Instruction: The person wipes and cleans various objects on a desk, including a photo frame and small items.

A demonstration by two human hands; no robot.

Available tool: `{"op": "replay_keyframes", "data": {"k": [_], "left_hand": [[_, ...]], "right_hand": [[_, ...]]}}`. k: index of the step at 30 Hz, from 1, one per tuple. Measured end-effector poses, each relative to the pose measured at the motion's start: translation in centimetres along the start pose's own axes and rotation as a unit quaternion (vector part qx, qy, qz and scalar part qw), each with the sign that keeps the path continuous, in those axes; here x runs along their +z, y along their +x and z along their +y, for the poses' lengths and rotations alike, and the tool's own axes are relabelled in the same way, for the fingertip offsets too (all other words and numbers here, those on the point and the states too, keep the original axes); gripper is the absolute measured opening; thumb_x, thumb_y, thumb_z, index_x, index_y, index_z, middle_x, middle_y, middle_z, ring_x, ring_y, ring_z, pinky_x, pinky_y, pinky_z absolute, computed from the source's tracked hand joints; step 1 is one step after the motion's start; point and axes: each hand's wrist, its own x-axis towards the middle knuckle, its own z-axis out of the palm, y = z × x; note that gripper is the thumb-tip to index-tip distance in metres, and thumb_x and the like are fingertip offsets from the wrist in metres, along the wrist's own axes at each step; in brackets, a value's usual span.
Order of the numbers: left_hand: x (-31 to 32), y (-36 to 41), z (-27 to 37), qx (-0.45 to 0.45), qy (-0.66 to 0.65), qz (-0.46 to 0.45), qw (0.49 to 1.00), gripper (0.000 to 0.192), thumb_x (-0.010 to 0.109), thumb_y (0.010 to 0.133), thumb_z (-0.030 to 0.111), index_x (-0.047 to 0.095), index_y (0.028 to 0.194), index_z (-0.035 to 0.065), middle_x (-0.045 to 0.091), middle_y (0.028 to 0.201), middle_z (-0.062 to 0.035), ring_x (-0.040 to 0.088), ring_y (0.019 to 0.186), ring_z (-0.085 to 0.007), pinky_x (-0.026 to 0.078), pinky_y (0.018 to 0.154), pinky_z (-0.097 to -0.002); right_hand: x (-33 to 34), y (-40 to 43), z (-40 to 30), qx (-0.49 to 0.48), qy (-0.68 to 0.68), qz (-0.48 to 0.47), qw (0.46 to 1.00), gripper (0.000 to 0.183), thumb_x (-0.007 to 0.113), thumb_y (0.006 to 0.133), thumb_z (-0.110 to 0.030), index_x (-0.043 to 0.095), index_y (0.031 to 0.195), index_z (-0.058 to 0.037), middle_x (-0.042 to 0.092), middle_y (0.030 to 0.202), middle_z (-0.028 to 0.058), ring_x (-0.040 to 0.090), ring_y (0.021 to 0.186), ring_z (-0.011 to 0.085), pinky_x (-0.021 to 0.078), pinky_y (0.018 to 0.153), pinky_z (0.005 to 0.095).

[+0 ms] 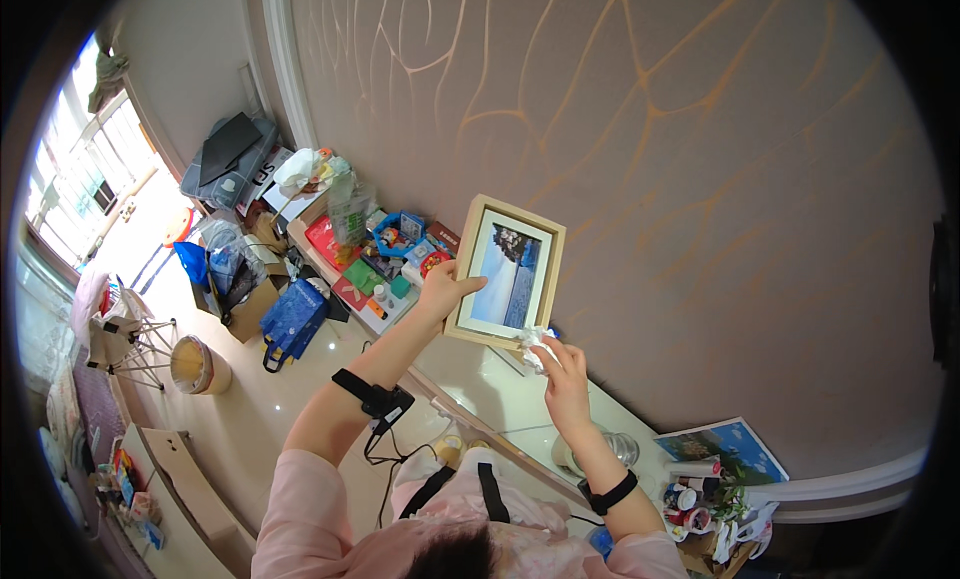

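A light wooden picture frame (pixel 471 237) is held up in front of me, above a long white cabinet top (pixel 469 376). Inside it, a white mat surrounds a landscape photo (pixel 504 279). My left hand (pixel 442 290) grips the frame's left side, thumb over the front. A crumpled white tissue (pixel 534 346) is pinched in the fingers of my right hand (pixel 566 380). The tissue touches the frame's lower right corner. A small bit of something blue shows behind that corner, mostly hidden.
Left along the cabinet lie a blue tray (pixel 397 232), a red packet (pixel 328 241) and small boxes. A glass jar (pixel 619 450) stands by my right forearm; beyond it leans a painting (pixel 727 448). On the floor are a blue bag (pixel 295 320) and a waste bin (pixel 201 365).
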Motion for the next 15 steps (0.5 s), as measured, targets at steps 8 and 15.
{"op": "replay_keyframes", "data": {"k": [8,15], "left_hand": [[2.4,-0.2,-0.9,0.02,-0.022,-0.013,0.999,0.033,0.067,0.069,0.008,0.055,0.097,-0.0024,0.061,0.087,-0.0086,0.058,0.077,-0.014,0.046,0.07,-0.0255],[3.1,-0.9,1.3,0.09,0.051,-0.025,0.994,0.04,0.067,0.07,0.007,0.051,0.104,-0.0038,0.06,0.093,-0.009,0.058,0.081,-0.0128,0.046,0.072,-0.025]], "right_hand": [[1.6,0.4,-2.4,-0.004,0.077,0.013,0.997,0.052,0.047,0.061,0.016,0.056,0.106,-0.009,0.05,0.113,0.009,0.045,0.097,0.0295,0.0395,0.084,0.0363],[-2.2,-1.1,3.1,0.044,0.043,0.061,0.996,0.046,0.047,0.066,0.013,0.056,0.106,-0.0074,0.054,0.108,0.0097,0.048,0.096,0.0271,0.0414,0.081,0.0322]]}}
